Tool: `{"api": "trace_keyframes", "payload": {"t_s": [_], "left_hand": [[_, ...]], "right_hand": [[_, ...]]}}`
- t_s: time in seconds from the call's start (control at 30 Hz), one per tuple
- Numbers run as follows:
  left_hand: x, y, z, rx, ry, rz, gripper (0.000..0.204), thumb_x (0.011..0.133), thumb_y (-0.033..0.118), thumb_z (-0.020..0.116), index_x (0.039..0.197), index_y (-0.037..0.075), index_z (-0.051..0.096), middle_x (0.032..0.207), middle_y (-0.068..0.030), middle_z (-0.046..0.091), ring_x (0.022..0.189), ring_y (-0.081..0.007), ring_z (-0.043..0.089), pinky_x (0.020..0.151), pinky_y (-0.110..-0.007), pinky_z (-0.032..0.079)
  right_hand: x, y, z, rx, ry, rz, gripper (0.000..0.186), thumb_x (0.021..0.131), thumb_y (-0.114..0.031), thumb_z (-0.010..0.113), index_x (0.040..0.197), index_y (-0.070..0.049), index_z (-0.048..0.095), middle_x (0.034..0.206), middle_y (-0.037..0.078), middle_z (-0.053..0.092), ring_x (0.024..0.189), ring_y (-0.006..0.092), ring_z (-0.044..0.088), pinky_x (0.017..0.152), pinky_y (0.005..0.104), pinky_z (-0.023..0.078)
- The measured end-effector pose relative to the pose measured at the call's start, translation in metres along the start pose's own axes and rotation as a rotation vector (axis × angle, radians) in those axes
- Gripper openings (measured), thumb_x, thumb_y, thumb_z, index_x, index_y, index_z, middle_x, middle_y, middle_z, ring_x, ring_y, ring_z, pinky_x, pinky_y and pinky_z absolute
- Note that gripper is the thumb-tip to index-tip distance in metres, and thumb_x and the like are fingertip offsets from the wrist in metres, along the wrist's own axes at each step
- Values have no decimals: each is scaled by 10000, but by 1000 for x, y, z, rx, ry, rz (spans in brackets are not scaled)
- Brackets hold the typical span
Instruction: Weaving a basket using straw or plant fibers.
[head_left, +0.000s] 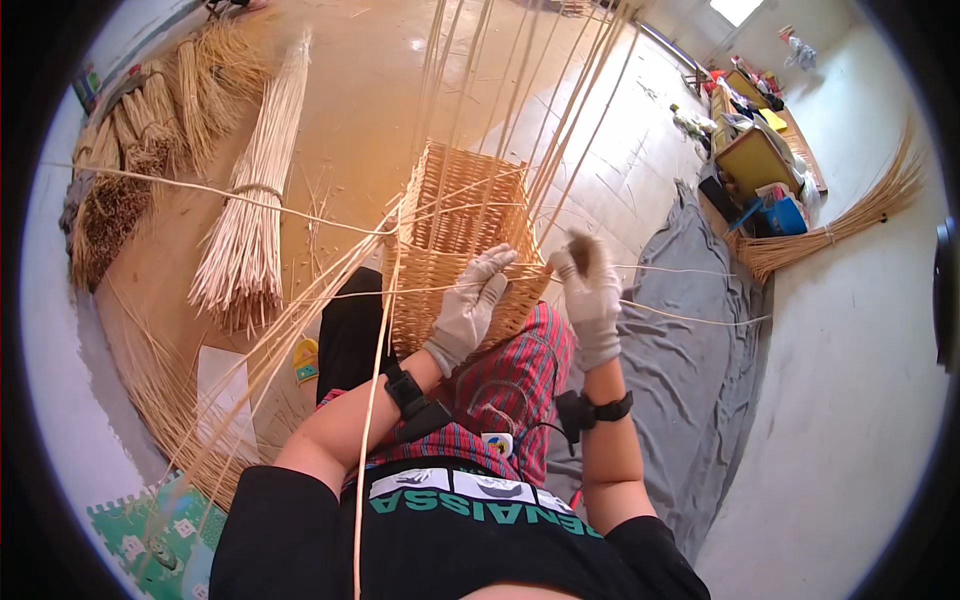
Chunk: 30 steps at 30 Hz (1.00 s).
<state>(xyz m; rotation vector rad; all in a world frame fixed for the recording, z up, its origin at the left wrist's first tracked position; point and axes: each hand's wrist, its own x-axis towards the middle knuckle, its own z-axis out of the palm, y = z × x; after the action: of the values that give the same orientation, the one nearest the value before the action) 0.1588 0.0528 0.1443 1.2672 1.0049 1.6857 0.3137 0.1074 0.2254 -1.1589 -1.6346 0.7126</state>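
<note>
A rectangular, open-topped wicker basket [415,318] rests on my lap, with long loose canes rising from its far and side walls and fanning out to the left. My left hand [466,312], in a white work glove, is closed over the near rim, with its fingertips at the weave. Just right of the near right corner is my right hand [592,300], gloved too. Its fingers are curled in a pinch on a thin wicker strand, though slightly blurred. Pale strand ends [695,317] stick out to the right past this hand.
A tied bundle of peeled canes [255,200] lies at left, with darker bundles [135,170] against the wall. Grey cloth [680,380] covers floor at right. Beyond it are another cane bundle [840,240], a blue container [783,215] and a cluttered wooden bench [755,160].
</note>
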Motion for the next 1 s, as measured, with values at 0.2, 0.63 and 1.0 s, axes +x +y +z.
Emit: {"api": "trace_keyframes", "payload": {"t_s": [0.2, 0.63, 1.0], "left_hand": [[9, 17, -13, -392, 177, -244, 257, 1065, 86, 543, 1299, 25, 629, 1202, -63, 693, 1075, -150, 668, 956, -335, 583], [55, 54, 65, 480, -172, 390, 357, 910, 119, 708, 1266, 133, 686, 1304, -195, 626, 1203, -360, 610, 990, -432, 519], [-20, 42, -140, 621, 541, 163, 203, 912, 176, 798, 994, 31, 682, 924, -68, 703, 754, -145, 652, 716, -289, 535]], "right_hand": [[-1, 19, 7, -265, -84, 135, 398, 741, -53, 862, 1065, -40, 632, 976, 67, 561, 811, 171, 583, 761, 332, 531], [10, 45, 34, -739, 77, 29, 219, 882, -255, 729, 1005, -92, 650, 912, 121, 662, 863, 306, 662, 803, 445, 509], [-52, -23, 88, -107, 278, -155, 229, 888, -54, 739, 1110, -69, 684, 990, 114, 685, 836, 266, 654, 805, 364, 531]]}}
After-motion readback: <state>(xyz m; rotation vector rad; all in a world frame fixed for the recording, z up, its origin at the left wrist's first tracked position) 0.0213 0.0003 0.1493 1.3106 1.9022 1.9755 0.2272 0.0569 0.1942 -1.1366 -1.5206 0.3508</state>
